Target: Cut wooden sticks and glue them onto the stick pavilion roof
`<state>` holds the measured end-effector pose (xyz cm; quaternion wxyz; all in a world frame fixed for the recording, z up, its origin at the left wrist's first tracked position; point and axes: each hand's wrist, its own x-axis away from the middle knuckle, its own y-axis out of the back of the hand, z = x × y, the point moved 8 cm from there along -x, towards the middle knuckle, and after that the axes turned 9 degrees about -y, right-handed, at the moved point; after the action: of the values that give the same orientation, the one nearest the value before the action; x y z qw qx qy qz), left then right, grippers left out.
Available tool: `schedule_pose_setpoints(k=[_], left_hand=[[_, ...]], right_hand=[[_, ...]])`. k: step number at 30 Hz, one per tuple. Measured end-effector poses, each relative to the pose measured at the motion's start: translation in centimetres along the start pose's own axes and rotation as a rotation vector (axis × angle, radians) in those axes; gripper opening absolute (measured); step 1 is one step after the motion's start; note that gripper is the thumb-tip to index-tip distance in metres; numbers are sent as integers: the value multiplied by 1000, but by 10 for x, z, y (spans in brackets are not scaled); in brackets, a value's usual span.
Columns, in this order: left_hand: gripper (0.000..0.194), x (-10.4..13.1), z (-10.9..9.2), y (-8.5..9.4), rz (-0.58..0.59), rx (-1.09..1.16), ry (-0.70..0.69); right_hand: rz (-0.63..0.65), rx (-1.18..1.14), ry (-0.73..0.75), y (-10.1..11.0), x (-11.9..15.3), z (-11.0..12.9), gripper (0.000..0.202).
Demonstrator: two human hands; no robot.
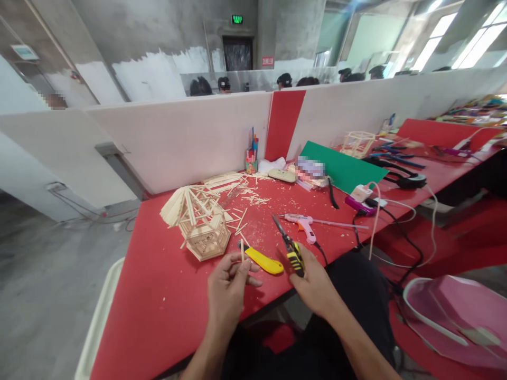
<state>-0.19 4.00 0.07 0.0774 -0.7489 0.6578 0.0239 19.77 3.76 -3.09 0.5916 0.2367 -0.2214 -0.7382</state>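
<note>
My left hand (232,277) pinches a short thin wooden stick (242,250) upright between thumb and fingers. In my right hand (316,282) is a pair of shears (292,252) with a yellow-and-black handle, its long dark blade pointing up and left. Between the hands, a yellow utility knife (264,260) lies on the red table. A small pavilion-like model (206,232) built of wooden sticks, with a fanned roof, stands left of and beyond my left hand. Beyond my right hand lies a pink hot glue gun (301,223).
Loose sticks (225,180) and scraps lie behind the model. A pen cup (251,162), a beige case (281,175) and a green board (343,166) stand or lie farther back. A purple power strip (360,206) with cables sits at the right, by the table edge. A white partition (190,140) bounds the back.
</note>
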Motion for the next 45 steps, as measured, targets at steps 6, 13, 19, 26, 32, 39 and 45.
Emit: schedule_pose_setpoints(k=[6,13,19,26,32,39,45], left_hand=[[35,-3,0,-3,-24,22,-48],[44,0,1,6,-99,-44,-81],[48,0,8,7,-115,-42,-47],[46,0,9,8,-129,-77,-71],[40,1,5,10,-124,-110,-128],[41,1,7,11,-184,-86,-130],[42,-1,5,12,-201,-111,-132]], right_hand=[[163,26,151,-15,24,46,71],[129,87,196,-29,31,57,75],[188,20,165,-32,32,58,74],[207,28,154,-32,34,60,73],[209,22,123,-34,34,63,63],[246,11,144,-38,33,64,64],[239,65,154,-37,31,63,69]])
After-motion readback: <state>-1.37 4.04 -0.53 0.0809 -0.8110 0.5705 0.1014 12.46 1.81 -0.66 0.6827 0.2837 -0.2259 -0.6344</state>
